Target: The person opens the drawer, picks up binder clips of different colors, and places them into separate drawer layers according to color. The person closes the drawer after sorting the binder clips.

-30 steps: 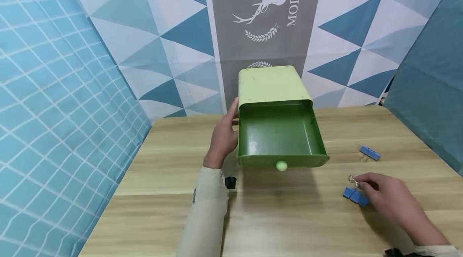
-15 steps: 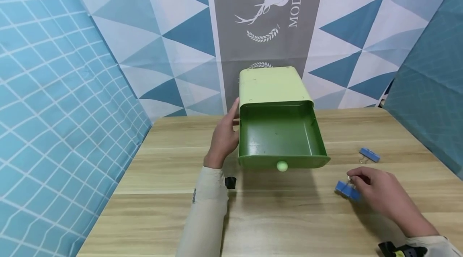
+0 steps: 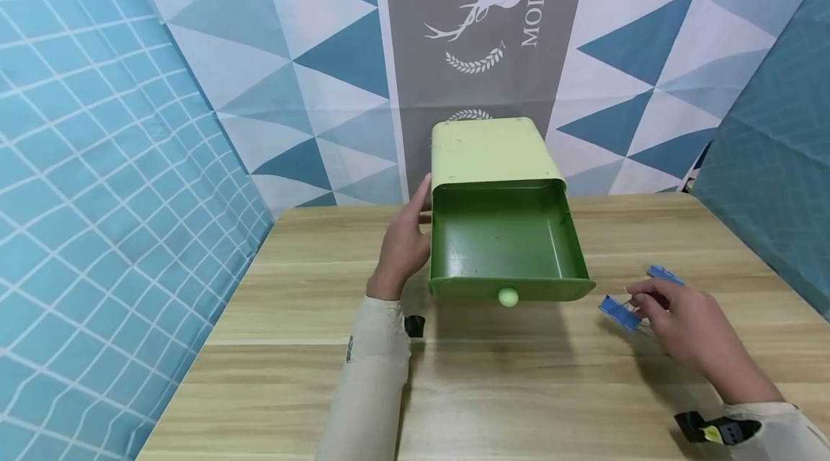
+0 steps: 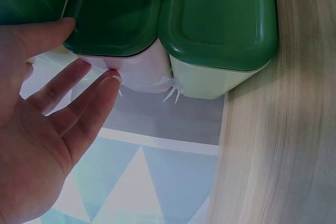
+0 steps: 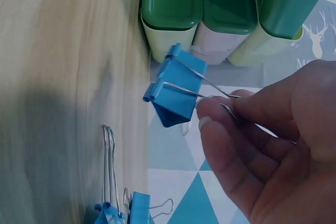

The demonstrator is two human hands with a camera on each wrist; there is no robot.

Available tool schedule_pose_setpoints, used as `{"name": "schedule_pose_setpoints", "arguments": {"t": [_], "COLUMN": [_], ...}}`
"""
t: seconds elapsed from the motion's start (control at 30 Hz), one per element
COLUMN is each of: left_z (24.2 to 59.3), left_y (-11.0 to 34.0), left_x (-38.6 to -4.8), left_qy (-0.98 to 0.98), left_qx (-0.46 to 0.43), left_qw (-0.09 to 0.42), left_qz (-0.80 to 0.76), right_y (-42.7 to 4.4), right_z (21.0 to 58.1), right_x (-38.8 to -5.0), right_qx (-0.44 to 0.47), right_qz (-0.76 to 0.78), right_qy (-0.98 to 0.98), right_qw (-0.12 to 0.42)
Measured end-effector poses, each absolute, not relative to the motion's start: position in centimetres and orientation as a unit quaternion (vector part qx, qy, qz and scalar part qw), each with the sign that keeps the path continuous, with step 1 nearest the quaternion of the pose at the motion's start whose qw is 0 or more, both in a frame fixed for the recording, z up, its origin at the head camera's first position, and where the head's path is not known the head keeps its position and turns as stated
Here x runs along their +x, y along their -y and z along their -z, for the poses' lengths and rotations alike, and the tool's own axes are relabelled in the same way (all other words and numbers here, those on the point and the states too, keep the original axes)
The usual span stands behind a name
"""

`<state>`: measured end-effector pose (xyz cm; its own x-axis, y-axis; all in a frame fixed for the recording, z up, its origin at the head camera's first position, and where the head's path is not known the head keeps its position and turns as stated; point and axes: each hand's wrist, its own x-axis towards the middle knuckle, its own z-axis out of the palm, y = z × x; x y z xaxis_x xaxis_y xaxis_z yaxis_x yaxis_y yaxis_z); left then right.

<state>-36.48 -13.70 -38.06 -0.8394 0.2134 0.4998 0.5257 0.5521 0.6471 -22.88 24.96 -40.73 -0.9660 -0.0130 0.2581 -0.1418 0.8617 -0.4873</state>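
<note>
My right hand [image 3: 687, 328] pinches the silver wire handles of a blue binder clip [image 3: 619, 312], which hangs above the table to the right of the drawer unit. In the right wrist view, thumb and fingertips close on the wires, and the blue body [image 5: 181, 85] points away from the palm. My left hand [image 3: 403, 248] rests with extended fingers against the left side of the pale green drawer unit [image 3: 496, 151]. Its dark green top drawer [image 3: 467, 289] stands pulled out, with a round light green knob [image 3: 509, 297] in front.
Another blue binder clip [image 3: 666, 274] lies behind my right hand. Two clips show in the right wrist view, one with long wires [image 5: 107, 213] and one beside it [image 5: 139, 208]. Lower green-fronted drawers [image 4: 218, 19] are stacked under the top one. Patterned cloth [image 3: 344, 86] hangs behind the wooden table [image 3: 292, 374].
My right hand has moved away from me and slightly left, lifting the binder clip and turning it. My left hand and the drawer unit keep their places.
</note>
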Motion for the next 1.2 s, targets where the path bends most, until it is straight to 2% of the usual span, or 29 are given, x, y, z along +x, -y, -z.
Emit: {"name": "schedule_pose_setpoints", "arguments": {"t": [0.3,0.57,0.97,1.2], "left_z": [38.1,38.0,38.0,37.9], "left_y": [13.6,13.6,13.7,13.7], "left_x": [-36.5,-36.5,-36.4,-36.4], "left_qy": [0.861,0.859,0.858,0.86], "left_qx": [-0.22,-0.226,-0.225,-0.225], "left_qw": [0.188,0.188,0.183,0.193], "left_qz": [0.418,0.42,0.424,0.415], "right_y": [-24.8,-24.3,-22.6,-21.6], "right_z": [40.2,38.9,36.4,34.8], "right_x": [-23.0,-22.9,-23.3,-23.1], "right_qx": [0.037,0.051,0.052,0.03], "right_qz": [-0.273,-0.313,-0.373,-0.405], "right_qy": [0.938,0.913,0.874,0.858], "right_qw": [0.212,0.257,0.308,0.316]}}
